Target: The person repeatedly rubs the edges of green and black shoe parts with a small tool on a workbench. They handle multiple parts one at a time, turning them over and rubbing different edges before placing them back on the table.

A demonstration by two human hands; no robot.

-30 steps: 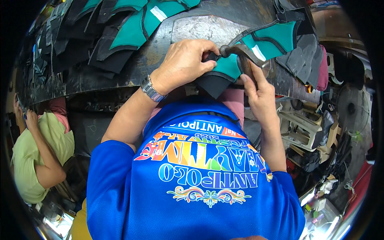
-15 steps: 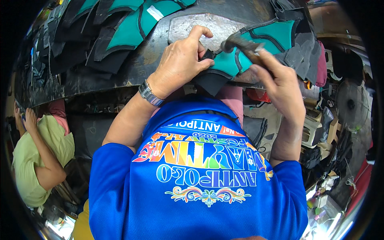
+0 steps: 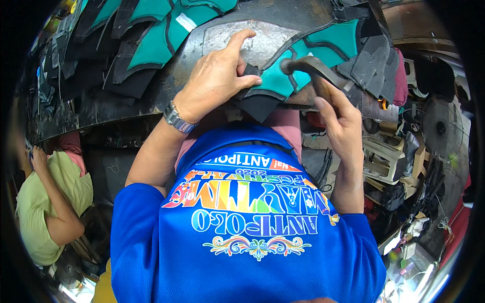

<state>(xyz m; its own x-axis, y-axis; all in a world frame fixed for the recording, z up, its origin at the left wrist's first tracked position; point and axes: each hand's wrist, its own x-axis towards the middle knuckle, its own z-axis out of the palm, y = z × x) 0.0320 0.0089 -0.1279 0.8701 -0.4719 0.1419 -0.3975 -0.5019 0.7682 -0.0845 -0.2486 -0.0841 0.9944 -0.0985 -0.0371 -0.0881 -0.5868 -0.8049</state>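
Observation:
A teal fabric piece with black trim [image 3: 273, 77], shaped like a shoe upper, lies over the near edge of the worktable, partly on a pale worn slab [image 3: 247, 36]. My left hand [image 3: 214, 73] grips its black left end, thumb pressed on top and index finger raised; the other fingers are hidden. In my right hand [image 3: 344, 123] is a hammer [image 3: 319, 65], held by its handle. The hammer's round face is over the teal part, just right of my left thumb; whether it touches the fabric I cannot tell.
Overlapping teal and black pieces [image 3: 151, 46] cover the table's left side. Dark grey pieces [image 3: 371, 63] are heaped at its right end. A fan [image 3: 441, 126] and a pale plastic stool [image 3: 381, 160] stand to the right. Another person in a light green shirt [image 3: 55, 194] sits at the left.
The hammer, blurred by motion before, now shows sharply, its head farther from my left thumb. My right hand has come slightly lower. My left hand keeps its grip, and the whole view has shifted a little.

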